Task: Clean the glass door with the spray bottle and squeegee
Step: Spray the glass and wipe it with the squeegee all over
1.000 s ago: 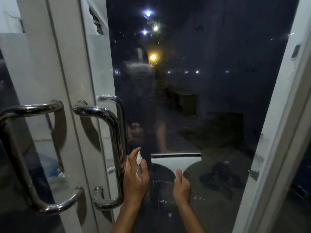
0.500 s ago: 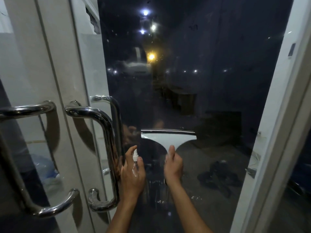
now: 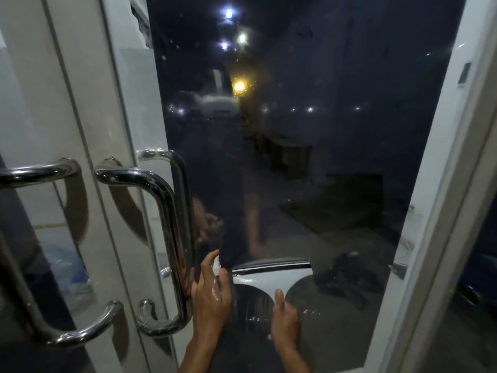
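The glass door (image 3: 309, 130) fills the middle of the view, dark, with night lights showing through and faint droplets on it. My right hand (image 3: 284, 321) grips the handle of a white squeegee (image 3: 271, 275), whose black blade lies flat against the lower glass. My left hand (image 3: 212, 294) holds a small white spray bottle (image 3: 216, 267) close to the glass, just left of the squeegee and right of the steel handle; most of the bottle is hidden in my palm.
A curved steel pull handle (image 3: 164, 238) is fixed to the door's left edge, right beside my left hand. A second steel handle (image 3: 40, 173) sits on the neighbouring door at left. A white door frame (image 3: 443, 211) runs down the right side.
The squeegee went up the glass about half a second ago and has since come back down to the lower pane. My left hand with the bottle stayed near the handle.
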A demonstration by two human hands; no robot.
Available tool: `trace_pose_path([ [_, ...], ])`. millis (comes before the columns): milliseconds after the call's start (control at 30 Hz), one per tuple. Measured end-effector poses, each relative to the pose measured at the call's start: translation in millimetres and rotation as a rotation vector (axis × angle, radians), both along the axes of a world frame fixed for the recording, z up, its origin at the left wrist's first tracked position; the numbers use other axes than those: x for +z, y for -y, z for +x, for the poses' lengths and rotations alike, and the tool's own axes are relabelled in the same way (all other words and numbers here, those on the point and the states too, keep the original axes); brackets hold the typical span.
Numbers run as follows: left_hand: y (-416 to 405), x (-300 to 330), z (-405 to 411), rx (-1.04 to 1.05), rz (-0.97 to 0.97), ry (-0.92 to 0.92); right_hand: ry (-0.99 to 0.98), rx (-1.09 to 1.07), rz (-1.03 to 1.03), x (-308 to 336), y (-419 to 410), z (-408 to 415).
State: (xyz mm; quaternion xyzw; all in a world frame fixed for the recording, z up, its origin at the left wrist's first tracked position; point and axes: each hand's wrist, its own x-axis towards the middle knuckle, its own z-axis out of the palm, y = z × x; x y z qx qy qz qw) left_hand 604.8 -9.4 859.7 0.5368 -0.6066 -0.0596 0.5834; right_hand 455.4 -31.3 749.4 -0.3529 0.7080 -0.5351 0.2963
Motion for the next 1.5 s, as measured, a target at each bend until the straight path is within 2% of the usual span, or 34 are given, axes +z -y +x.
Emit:
trace_pose_path([
  [167, -3.4, 6.3, -10.4, -0.032, 0.033, -0.033, 0.068, -0.023, -0.203, 47.5, -3.9, 6.5],
  [300, -0.6, 29.2, -17.1, -0.068, -0.122, -0.065, 0.134, 0.017, -0.440, 128.8, 16.7, 21.7],
  [433, 4.7, 54.7, -19.0, -0.095, -0.227, -0.062, 0.063, 0.010, -0.467, 183.5, 39.8, 25.5],
  [533, 7.0, 59.1, -18.5, -0.090, -0.182, -0.083, 0.045, -0.017, -0.343, 157.4, 36.7, 24.9],
  [767, 7.7, 50.1, -23.9, -0.051, -0.152, -0.095, -0.027, -0.045, 0.032, 32.1, -11.7, 4.9],
  [867, 5.1, 54.9, -29.9, -0.050, -0.161, -0.095, 0.045, 0.004, 0.076, 14.0, -32.7, -4.7],
  [967, 4.3, 62.8, -31.9, -0.101, -0.117, -0.129, 0.019, -0.003, 0.028, 13.7, -32.0, -19.3],
  [1034, 10.1, 81.6, -29.8, -0.164, -0.136, -0.124, -0.011, 0.104, -0.028, 38.6, -28.4, -25.8],
  [1200, 23.7, 157.7, -22.3, -0.220, -0.287, -0.023, -0.272, 0.193, -0.117, 115.6, -12.8, -47.4],
  [1367, 36.1, 245.6, -8.7, -0.136, -0.519, 0.036, -0.466, 0.357, -0.396, 203.4, 1.8, -75.1],
  [1500, 41.8, 281.8, 3.6, -0.095, -0.618, 0.002, -0.707, 0.394, -0.520, 266.4, 9.1, -96.0],
])
